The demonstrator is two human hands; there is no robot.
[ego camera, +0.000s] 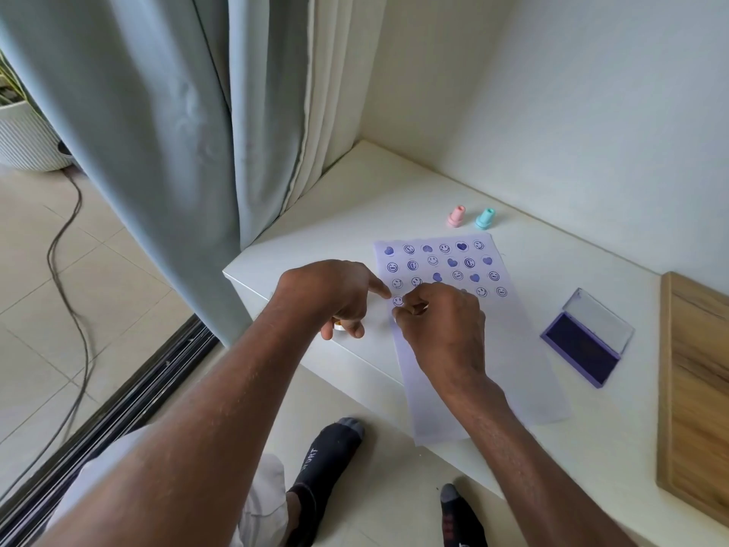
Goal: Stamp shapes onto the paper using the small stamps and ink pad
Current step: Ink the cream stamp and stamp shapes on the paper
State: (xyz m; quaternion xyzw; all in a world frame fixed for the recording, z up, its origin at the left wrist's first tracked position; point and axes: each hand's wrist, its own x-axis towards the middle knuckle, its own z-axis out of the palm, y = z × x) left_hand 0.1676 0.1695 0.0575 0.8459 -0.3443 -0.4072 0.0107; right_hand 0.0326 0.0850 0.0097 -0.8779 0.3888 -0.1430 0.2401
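A pale lilac paper (524, 349) lies on the white table, its upper part covered with rows of purple smiley and heart prints. My right hand (442, 329) is closed on a small stamp (420, 308), pressing down near the paper's left edge below the printed rows. My left hand (335, 296) rests at the paper's left edge with its index finger on the sheet, and a small yellowish stamp (338, 326) shows under its curled fingers. A purple ink pad (584, 349) lies to the right of the paper with its lid up.
A pink stamp (456, 217) and a teal stamp (485, 219) stand upright beyond the paper's top edge. A wooden board (698, 388) lies at the table's right. Curtains hang at the left, with a cable on the floor tiles. My socked feet are below the table edge.
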